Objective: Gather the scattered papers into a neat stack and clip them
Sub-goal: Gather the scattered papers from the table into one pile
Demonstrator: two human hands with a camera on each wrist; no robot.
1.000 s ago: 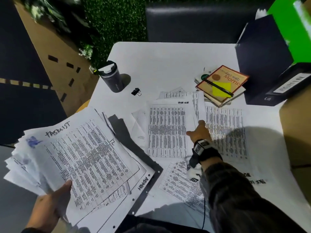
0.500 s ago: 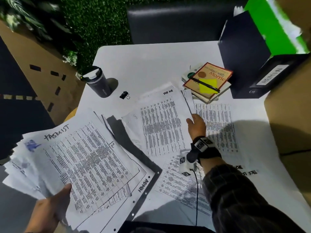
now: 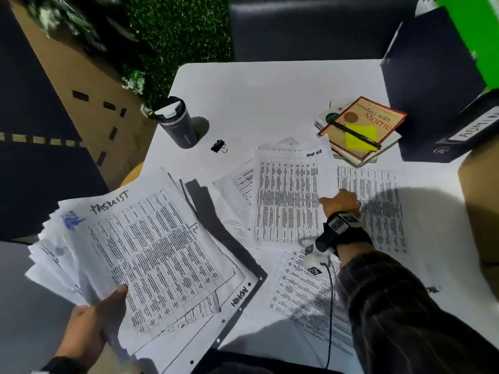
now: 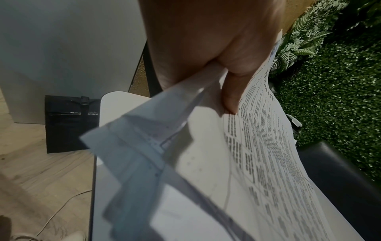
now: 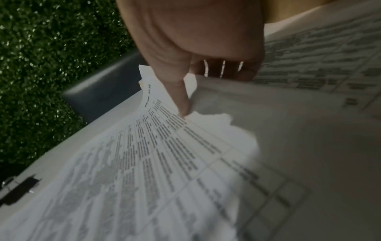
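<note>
Since half a second ago the right hand (image 3: 340, 203) has kept its pinch on a sheet (image 3: 287, 195) mid-table, whose near edge now lies squarer. The left hand (image 3: 89, 327) still grips the fanned stack (image 3: 151, 252) off the table's left edge. Only the right wrist view shows thumb (image 5: 179, 97) atop, fingers beneath; the clip (image 3: 218, 146) lies near the far-left corner.

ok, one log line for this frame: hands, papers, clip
left hand: holds gathered stack | right hand: pinches loose sheet on table | binder clip: unused, beside tumbler
</note>
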